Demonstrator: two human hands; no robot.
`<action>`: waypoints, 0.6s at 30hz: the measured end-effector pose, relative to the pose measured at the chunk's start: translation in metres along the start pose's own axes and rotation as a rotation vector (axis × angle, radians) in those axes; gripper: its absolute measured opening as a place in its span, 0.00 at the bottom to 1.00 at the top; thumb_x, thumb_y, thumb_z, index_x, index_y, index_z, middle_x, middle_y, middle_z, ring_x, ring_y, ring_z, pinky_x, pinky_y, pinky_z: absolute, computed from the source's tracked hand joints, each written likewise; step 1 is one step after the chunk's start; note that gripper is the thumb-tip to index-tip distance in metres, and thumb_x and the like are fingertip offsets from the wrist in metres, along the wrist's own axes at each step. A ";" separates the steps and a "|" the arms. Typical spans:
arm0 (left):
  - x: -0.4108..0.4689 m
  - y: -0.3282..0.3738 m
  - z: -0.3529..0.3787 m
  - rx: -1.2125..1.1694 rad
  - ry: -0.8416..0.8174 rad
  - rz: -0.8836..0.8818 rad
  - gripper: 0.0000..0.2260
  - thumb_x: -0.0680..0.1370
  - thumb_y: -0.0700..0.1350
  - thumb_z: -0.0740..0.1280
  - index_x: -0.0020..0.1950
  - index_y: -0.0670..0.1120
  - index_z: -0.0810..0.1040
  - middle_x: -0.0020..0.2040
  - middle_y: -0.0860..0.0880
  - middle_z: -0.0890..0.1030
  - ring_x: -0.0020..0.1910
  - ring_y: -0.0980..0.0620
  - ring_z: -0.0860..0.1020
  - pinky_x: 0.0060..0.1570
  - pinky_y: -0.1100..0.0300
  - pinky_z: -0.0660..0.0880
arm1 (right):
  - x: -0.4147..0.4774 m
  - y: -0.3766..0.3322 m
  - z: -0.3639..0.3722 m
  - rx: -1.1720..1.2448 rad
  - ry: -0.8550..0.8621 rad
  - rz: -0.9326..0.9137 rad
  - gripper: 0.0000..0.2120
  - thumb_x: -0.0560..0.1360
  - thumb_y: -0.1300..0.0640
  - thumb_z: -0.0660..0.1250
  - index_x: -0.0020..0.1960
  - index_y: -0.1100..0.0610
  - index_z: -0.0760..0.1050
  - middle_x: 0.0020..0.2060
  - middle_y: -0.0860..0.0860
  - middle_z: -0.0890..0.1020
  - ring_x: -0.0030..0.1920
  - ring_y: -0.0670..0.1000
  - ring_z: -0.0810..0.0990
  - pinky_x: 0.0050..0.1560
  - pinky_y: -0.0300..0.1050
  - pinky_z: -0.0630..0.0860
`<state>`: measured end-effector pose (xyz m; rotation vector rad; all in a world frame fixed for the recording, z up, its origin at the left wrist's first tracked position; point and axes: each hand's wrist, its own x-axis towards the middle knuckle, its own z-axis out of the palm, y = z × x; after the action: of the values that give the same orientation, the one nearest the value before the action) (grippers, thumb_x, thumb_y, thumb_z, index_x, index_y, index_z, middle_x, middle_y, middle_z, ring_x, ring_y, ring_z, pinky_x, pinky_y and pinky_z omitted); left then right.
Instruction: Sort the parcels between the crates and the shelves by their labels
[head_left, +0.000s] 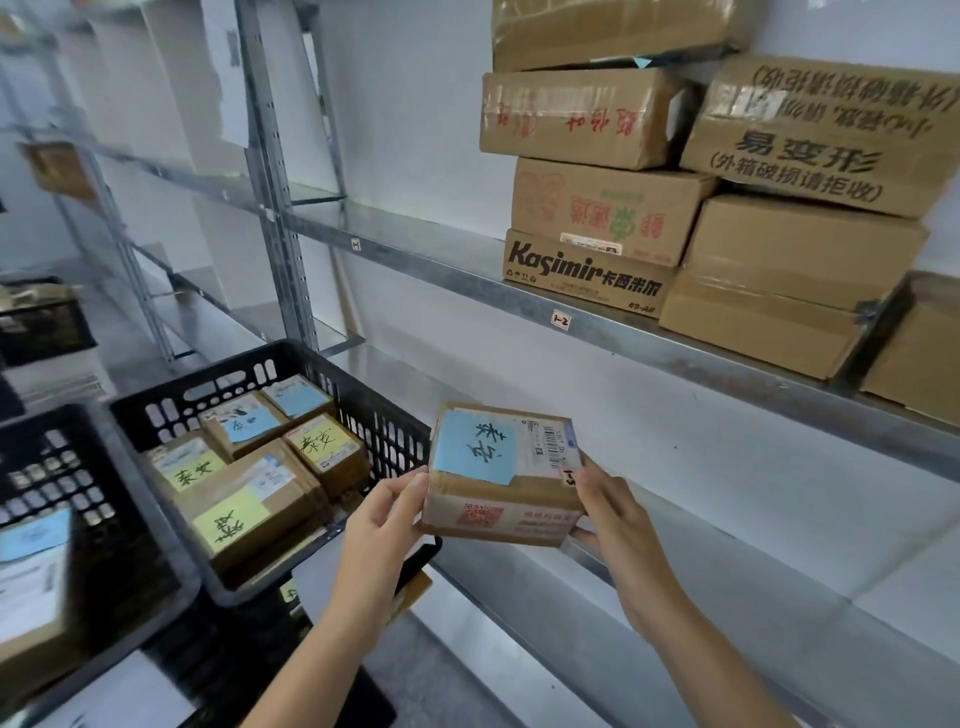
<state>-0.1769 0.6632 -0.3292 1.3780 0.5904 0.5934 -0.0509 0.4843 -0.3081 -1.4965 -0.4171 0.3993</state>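
Head view: left grip (387, 506) and right grip (608, 504) clamp the parcel (498, 473) by its ends, crate (363, 396) just left. Read the corner tag (569, 475), keep parcel level, match shelf tag (560, 319) above before placing.

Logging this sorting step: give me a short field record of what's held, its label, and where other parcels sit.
held: small parcel
left hand: grips its left edge
right hand: grips its right edge
label: blue note, handwritten
black crate: parcels with blue and yellow notes
shelf above: stacked cartons
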 end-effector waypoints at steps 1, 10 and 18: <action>-0.001 0.000 -0.002 0.007 -0.001 -0.016 0.16 0.77 0.60 0.63 0.52 0.50 0.83 0.48 0.52 0.86 0.49 0.58 0.84 0.48 0.61 0.79 | 0.000 0.003 0.003 -0.023 -0.007 -0.020 0.11 0.76 0.43 0.62 0.57 0.34 0.76 0.59 0.49 0.76 0.52 0.42 0.83 0.43 0.35 0.80; -0.006 0.015 -0.048 -0.023 0.179 -0.156 0.32 0.66 0.67 0.69 0.56 0.42 0.77 0.49 0.48 0.86 0.50 0.53 0.84 0.52 0.52 0.82 | 0.021 0.014 0.052 -0.126 -0.212 -0.102 0.18 0.74 0.41 0.60 0.63 0.30 0.70 0.59 0.46 0.74 0.60 0.38 0.77 0.57 0.34 0.76; 0.002 0.033 -0.108 -0.169 0.317 -0.150 0.33 0.62 0.61 0.75 0.58 0.44 0.74 0.48 0.47 0.87 0.47 0.51 0.86 0.43 0.54 0.83 | 0.045 -0.007 0.121 -0.098 -0.373 -0.014 0.19 0.70 0.32 0.68 0.60 0.28 0.75 0.60 0.42 0.79 0.56 0.36 0.80 0.48 0.30 0.77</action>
<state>-0.2518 0.7454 -0.3072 1.0777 0.8701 0.7284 -0.0724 0.6115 -0.2968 -1.5144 -0.7507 0.6583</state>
